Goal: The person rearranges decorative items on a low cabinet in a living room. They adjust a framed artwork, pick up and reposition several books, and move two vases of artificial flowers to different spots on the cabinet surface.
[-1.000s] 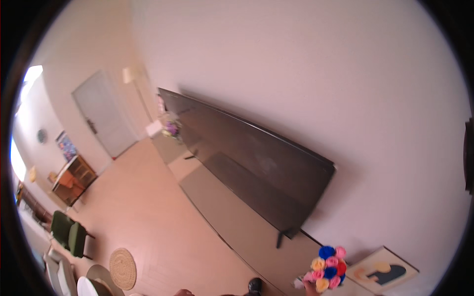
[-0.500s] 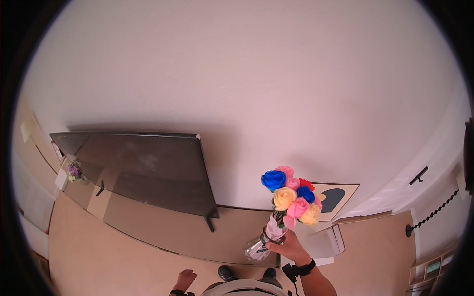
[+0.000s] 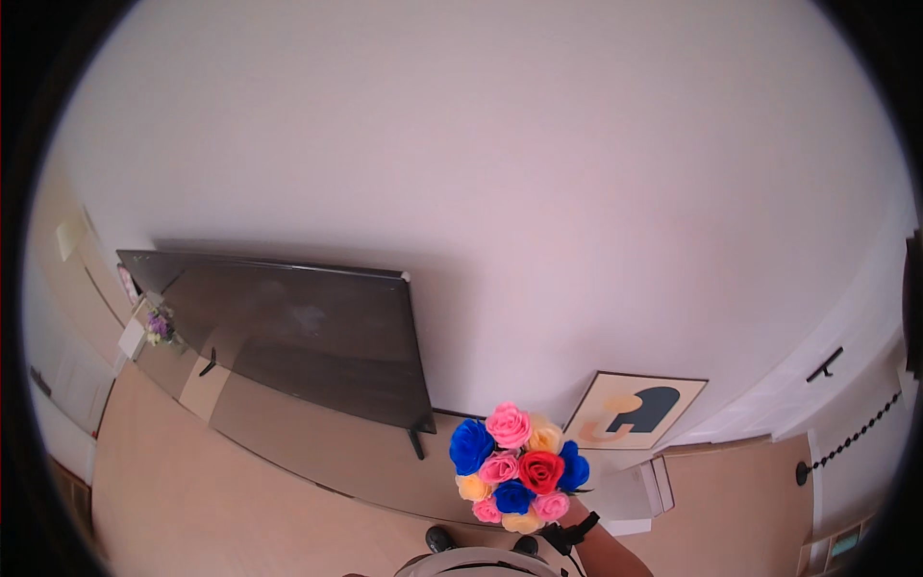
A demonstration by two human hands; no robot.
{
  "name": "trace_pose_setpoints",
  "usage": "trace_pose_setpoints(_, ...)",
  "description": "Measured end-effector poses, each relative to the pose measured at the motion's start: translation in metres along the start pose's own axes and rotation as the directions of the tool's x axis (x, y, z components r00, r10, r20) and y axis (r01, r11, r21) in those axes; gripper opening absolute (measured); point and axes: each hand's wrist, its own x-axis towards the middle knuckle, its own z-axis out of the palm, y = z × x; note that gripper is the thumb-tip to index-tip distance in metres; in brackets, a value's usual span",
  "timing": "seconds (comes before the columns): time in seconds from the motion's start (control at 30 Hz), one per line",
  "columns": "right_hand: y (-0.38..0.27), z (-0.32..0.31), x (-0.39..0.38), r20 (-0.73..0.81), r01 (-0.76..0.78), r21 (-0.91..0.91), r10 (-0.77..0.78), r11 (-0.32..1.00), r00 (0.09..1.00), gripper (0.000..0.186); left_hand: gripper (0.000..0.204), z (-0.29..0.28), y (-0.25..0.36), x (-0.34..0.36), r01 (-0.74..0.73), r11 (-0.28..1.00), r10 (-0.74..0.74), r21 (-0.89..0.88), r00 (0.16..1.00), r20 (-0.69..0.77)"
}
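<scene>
The bouquet of pink, blue, red and cream artificial roses [image 3: 519,471] is held low in the centre, at the front of a long TV stand [image 3: 288,462]. My right hand [image 3: 575,510] grips it from below, largely hidden by the flower heads, which also hide the vase. A black strap is on that wrist. Only a sliver of my left hand [image 3: 356,574] shows at the bottom edge, its fingers out of sight. Right of the flowers, a framed abstract picture [image 3: 649,413] leans against the wall.
A large dark TV [image 3: 279,327] stands on black feet on the stand. At its far left are another flower bunch [image 3: 159,327] and a white object [image 3: 132,338]. A white side unit [image 3: 630,486] is right of the bouquet. My shoes [image 3: 439,539] show on the floor [image 3: 212,510].
The view has swung round from the room toward the TV wall. Since half a second ago the bouquet has shifted left and down, heads now facing the camera. My left hand has mostly dropped from view.
</scene>
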Motion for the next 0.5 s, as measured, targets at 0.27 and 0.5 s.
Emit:
trace_pose_setpoints(0.27, 0.223, 0.115, -0.04, -0.034, -0.227, 0.018, 0.227, 0.974, 0.973, 0.037, 0.029, 0.017, -0.019, -0.074, 0.08, 0.99, -0.088, -0.113, 0.993, -0.074)
trace_pose_setpoints(0.5, 0.201, 0.173, 0.01, -0.276, -0.28, -0.095, 0.245, 0.955, 0.929, 0.064, 0.029, -0.031, -0.066, -0.107, -0.134, 0.991, 0.135, 0.016, 0.974, -0.182)
